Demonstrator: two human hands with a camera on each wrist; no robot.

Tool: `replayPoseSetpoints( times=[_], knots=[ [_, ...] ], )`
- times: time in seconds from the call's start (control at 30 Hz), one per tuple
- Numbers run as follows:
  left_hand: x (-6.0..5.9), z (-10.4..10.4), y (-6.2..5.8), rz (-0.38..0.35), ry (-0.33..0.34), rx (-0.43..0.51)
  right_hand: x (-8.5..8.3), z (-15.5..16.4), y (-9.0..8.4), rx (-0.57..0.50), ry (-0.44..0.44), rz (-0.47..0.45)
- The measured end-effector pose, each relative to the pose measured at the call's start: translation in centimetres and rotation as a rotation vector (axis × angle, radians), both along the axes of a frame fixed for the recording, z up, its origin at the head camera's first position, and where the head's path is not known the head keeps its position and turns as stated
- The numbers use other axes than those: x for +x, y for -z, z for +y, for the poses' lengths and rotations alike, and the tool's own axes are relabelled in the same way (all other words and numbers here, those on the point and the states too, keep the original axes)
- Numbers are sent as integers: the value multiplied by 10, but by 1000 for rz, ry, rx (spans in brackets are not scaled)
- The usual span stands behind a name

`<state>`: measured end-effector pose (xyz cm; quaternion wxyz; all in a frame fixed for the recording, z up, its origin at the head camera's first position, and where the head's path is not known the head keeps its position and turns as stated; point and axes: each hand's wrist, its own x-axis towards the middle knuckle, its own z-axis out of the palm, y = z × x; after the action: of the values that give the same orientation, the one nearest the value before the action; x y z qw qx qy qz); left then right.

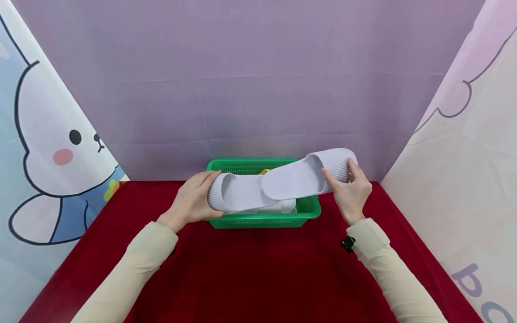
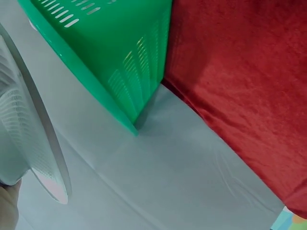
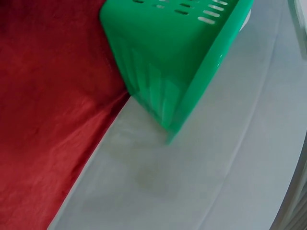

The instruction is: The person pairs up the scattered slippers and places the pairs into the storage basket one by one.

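Note:
Two pale lavender-white slippers are held up over a green plastic basket (image 1: 258, 223). My left hand (image 1: 193, 197) grips the ribbed toe end of the left slipper (image 1: 246, 192), thumb below and fingers above. The right slipper (image 1: 292, 179) is pinched at its ribbed strap by my right hand (image 1: 350, 193), thumb at the strap's opening. Its heel overlaps the heel of the left slipper in the head view. In the left wrist view the left slipper's ribbed sole edge (image 2: 48, 139) shows at the left side.
Inside the basket lie a white item (image 1: 284, 206) and something yellow (image 1: 264, 171), mostly hidden by the slippers. The basket stands on a red cloth (image 1: 258, 273), close to a purple-grey backdrop (image 1: 258, 89). Printed panels (image 1: 464, 179) rise on both sides.

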<state>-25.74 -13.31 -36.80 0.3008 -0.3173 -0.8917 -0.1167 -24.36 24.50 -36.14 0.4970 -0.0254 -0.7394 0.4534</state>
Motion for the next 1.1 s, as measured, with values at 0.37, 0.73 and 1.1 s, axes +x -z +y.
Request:
replayPoseSetpoints(
  times=[0.37, 0.73, 1.1],
  knots=[
    [-4, 10, -1, 37, 16, 7, -1, -17, 2, -34, -69, -10],
    [-5, 22, -7, 81, 45, 29, -4, -32, 3, -24, -89, -26],
    [-4, 33, -5, 125, 33, 43, -3, -45, 11, -14, -98, -35]
  ],
)
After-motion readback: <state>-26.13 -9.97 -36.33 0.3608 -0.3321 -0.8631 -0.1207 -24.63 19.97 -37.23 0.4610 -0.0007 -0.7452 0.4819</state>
